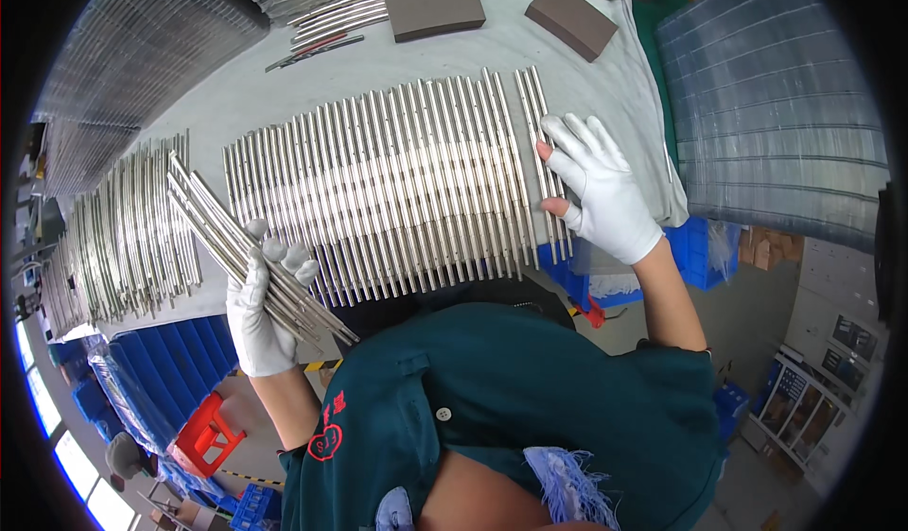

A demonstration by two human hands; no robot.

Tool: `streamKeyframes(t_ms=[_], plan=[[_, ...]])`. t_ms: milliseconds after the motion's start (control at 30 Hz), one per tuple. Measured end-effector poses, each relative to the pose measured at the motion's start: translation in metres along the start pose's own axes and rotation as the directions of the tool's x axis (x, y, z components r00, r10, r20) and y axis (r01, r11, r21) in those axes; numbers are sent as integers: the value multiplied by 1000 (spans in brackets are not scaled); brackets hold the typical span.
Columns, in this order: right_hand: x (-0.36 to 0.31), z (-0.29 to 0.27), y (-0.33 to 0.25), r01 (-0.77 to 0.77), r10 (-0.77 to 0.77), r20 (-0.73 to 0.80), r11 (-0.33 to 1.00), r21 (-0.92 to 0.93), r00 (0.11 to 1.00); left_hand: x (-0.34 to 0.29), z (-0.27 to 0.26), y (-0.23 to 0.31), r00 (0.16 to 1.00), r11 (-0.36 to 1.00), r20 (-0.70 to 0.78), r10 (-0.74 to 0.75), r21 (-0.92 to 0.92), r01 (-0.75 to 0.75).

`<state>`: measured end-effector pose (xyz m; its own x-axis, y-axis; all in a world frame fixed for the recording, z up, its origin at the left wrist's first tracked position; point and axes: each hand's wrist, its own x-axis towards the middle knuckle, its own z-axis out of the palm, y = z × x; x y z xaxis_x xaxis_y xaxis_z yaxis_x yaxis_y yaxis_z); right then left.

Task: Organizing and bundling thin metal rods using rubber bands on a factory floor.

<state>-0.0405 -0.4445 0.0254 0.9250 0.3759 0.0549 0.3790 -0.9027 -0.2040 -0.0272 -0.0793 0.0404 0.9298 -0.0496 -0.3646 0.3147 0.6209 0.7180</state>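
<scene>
In my left hand (257, 318), which wears a white glove, is a slanted bundle of thin metal rods (219, 221); the fingers wrap round it. A long row of similar silvery rods (378, 186) lies side by side on the pale cloth, small holes showing along many of them. At its right end a few rods (532, 105) lie slightly apart from the row. My right hand (605, 186), in a white glove with bare thumb and fingertip showing, rests against these with its fingers spread. A looser heap of rods (132, 233) lies left of the bundle.
Two dark brown blocks (435, 11) lie at the table's far side, beside several rods and a red-marked one (317, 51). Stacks of clear plastic trays (776, 115) stand right and far left. Below the table are blue bins (175, 365) and a red stool (208, 435).
</scene>
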Motion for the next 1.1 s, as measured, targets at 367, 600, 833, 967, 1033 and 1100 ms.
streamKeyframes(t_ms=[367, 600, 833, 967, 1033, 1100], plan=[[72, -16, -80, -79, 59, 74, 81, 994, 996, 9, 85, -29, 902, 944, 290, -320, 183, 276], [92, -7, -91, -387, -267, 316, -279, 879, 910, -7, 83, -36, 844, 906, 339, -416, 229, 355], [94, -14, -105, -382, -364, 277, -260, 887, 890, -18, 58, -37, 732, 873, 481, -482, 189, 450], [98, -14, -114, -393, -397, 285, -222, 892, 873, -22, 53, -31, 720, 877, 504, -477, 226, 423], [100, -13, -118, -393, -421, 274, -227, 891, 865, -25, 50, -31, 738, 889, 498, -456, 220, 401], [102, -18, -125, -422, -418, 302, -233, 876, 857, -27, 51, -27, 751, 894, 487, -447, 213, 394]])
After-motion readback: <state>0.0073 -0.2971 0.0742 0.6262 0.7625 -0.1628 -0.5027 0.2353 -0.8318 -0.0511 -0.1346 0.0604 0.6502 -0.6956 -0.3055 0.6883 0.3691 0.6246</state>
